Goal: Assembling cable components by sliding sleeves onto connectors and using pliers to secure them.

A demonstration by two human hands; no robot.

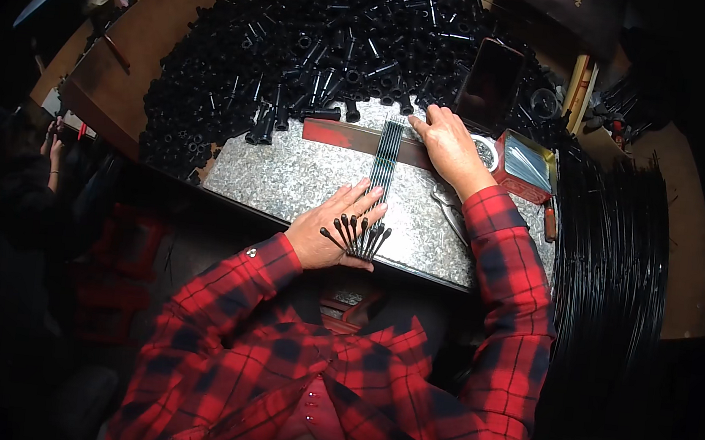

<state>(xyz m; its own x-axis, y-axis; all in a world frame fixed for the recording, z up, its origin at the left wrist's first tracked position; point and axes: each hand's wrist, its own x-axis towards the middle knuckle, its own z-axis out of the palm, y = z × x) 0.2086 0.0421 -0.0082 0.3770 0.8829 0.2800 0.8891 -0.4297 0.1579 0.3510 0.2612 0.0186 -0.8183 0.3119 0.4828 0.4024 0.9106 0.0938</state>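
The fingers (360, 206) of the left hand (330, 233) are spread flat and laid over the near end of a row of thin black rods (384, 168), which are pressed against the speckled grey counter (289, 176); nothing is gripped, the hand being held open, palm down. The rods' capped ends (356, 239) are fanned out just below the fingertips, near the counter's front edge. The left forearm, in a red and black plaid sleeve (217, 309), is brought in from the lower left, the wrist bent slightly inward.

The right hand (451, 147) is laid palm down at the far end of the same rods, its fingers extended and loosely parted, the index fingertip set beside the rod tips on a dark red strip (343, 136) that lies across the counter. The right arm is reached forward from the lower right.

Beyond the strip a large heap of small black tubular parts (319, 39) is piled. A dark phone (490, 85) and a red tin (527, 165) are seen to the right of the right hand, and a bundle of long black rods (611, 262) is stacked at the far right.
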